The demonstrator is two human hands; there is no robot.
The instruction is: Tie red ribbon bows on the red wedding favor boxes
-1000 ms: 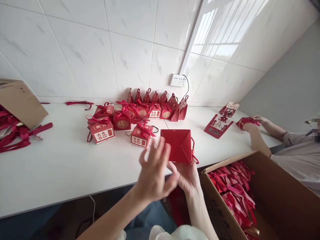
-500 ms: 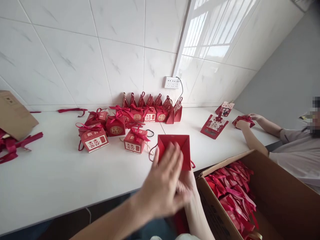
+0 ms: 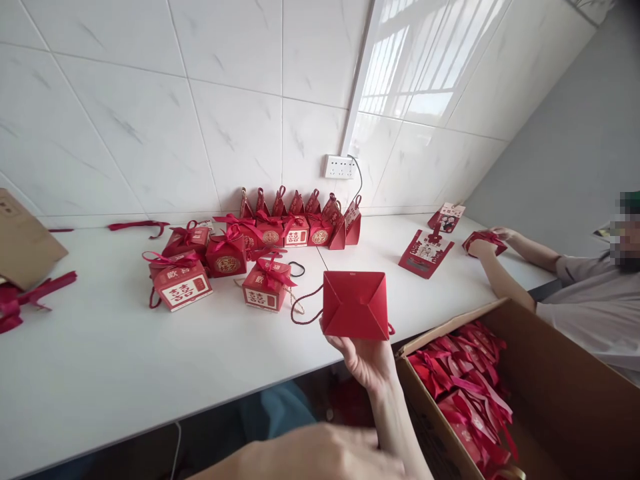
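My right hand (image 3: 367, 365) holds up a red paper gift box (image 3: 355, 305). The box's flat base, with diagonal folds meeting in the middle, faces me. A dark red cord loops out on its left and a bit of cord shows on its right. My left hand (image 3: 327, 455) is low at the bottom edge, blurred, apart from the box, its fingers stretched out with nothing seen in them. Left of the held box, a finished-looking red gift box (image 3: 267, 285) with a ribbon bow and twisted cord stands on the white table (image 3: 200, 360).
Several more red boxes (image 3: 183, 283) stand along the tiled wall. Flat red card pieces (image 3: 426, 253) lie to the right. A carton (image 3: 545, 373) holding ribboned red items is at lower right. A co-worker's hands (image 3: 493, 241) hold a red box. Loose ribbons (image 3: 137, 227) lie at left.
My left hand has come off the box's base and dropped down toward the bottom edge. The box has shifted slightly right, and its folded base is now uncovered.
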